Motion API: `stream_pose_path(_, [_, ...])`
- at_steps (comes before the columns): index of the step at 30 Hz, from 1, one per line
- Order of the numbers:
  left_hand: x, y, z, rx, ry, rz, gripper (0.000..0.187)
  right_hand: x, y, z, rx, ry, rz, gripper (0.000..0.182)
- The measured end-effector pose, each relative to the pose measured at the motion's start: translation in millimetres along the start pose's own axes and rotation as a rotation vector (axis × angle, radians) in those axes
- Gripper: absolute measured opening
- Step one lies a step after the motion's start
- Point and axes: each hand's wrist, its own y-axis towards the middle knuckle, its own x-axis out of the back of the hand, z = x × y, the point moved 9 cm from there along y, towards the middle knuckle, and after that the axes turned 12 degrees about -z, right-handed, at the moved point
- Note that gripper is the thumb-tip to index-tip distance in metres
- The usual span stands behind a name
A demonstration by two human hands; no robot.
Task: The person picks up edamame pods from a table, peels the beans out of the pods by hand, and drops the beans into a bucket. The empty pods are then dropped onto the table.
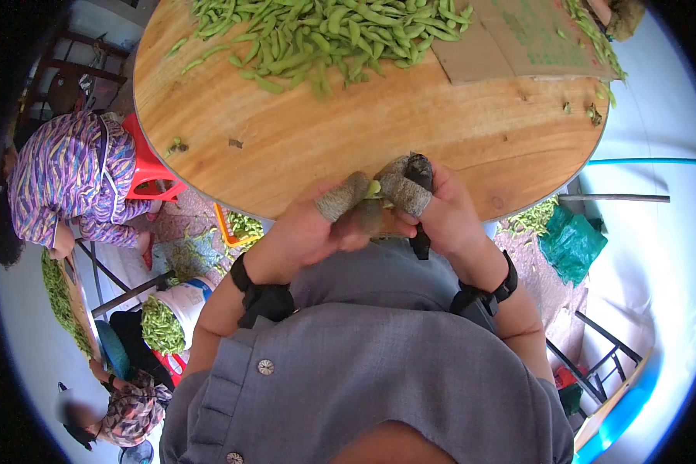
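Both hands meet at the near edge of the round wooden table (pixel 301 139), in front of my chest. A green bean pod (pixel 373 188) shows between the thumbs. My left hand (pixel 325 220) is closed in a pinch on it, its thumb wrapped in grey-brown tape. My right hand (pixel 438 207) is closed against the other side, also with a taped thumb. Black material covers part of its fingers, and a dark piece (pixel 420 243) sticks out below; I cannot make out whether it is a tool. Beyond the hands lies a heap of green bean pods (pixel 325 35).
Flattened cardboard (pixel 510 42) lies at the table's far right. A person in a patterned top (pixel 69 170) sits left by a red stool (pixel 143 158); another person (pixel 131 410) is lower left. A white bucket (pixel 189 301) of pods and a green bag (pixel 572 243) stand on the floor.
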Motion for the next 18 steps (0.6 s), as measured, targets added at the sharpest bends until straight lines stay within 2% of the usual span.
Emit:
stream_pose_path(1, [20.3,0.3,-14.9,-0.158,0.344,-0.290,0.023,9.6,2.3,-1.4,-0.010,-0.079,-0.088,0.013])
stream_pose_path(2, [19.8,2.1,-16.7,-0.168,0.347,-0.291,0.023,10.9,3.9,-1.1,-0.004,-0.083,-0.081,0.013])
stream_pose_path(4, [-5.0,-11.8,-55.2,-0.785,1.149,-0.339,0.020,16.3,5.7,-7.0,-0.047,-0.130,-0.121,0.012])
stream_pose_path(5, [-4.8,-13.4,-57.7,-0.791,1.152,-0.344,0.020,13.3,5.5,-6.0,-0.044,-0.131,-0.113,0.012])
stream_pose_path(7, [11.1,-7.3,-47.4,-0.516,0.981,-0.354,0.017,14.2,4.7,2.1,0.058,-0.326,-0.203,0.013])
stream_pose_path(8, [11.6,-7.6,-46.6,-0.517,0.981,-0.357,0.017,14.9,5.9,-5.5,0.058,-0.326,-0.201,0.013])
stream_pose_path(10, [40.3,-3.8,-23.8,-0.176,0.436,-0.511,0.016,2.8,-1.8,16.3,0.560,-0.599,-0.184,0.016])
stream_pose_path(11, [40.1,-3.6,-23.9,-0.176,0.432,-0.508,0.016,6.2,-4.8,16.5,0.559,-0.603,-0.184,0.016])
stream_pose_path(13, [35.0,-3.1,-28.7,-0.220,0.731,-0.484,0.017,4.6,-9.0,28.3,0.546,-0.790,-0.197,0.019])
stream_pose_path(14, [34.9,-2.1,-28.8,-0.222,0.726,-0.486,0.017,6.9,-8.8,31.5,0.545,-0.793,-0.193,0.019])
stream_pose_path(16, [1.6,-8.4,-50.5,-0.672,1.283,-0.379,0.018,-2.5,-17.3,47.0,0.820,-1.177,-0.233,0.018])
stream_pose_path(17, [1.4,-9.4,-51.9,-0.674,1.282,-0.380,0.018,-3.9,-17.2,48.0,0.822,-1.179,-0.230,0.018])
stream_pose_path(18, [-7.3,-10.5,-49.8,-0.705,1.377,-0.294,0.018,-4.8,-14.1,44.0,0.749,-1.131,-0.178,0.018])
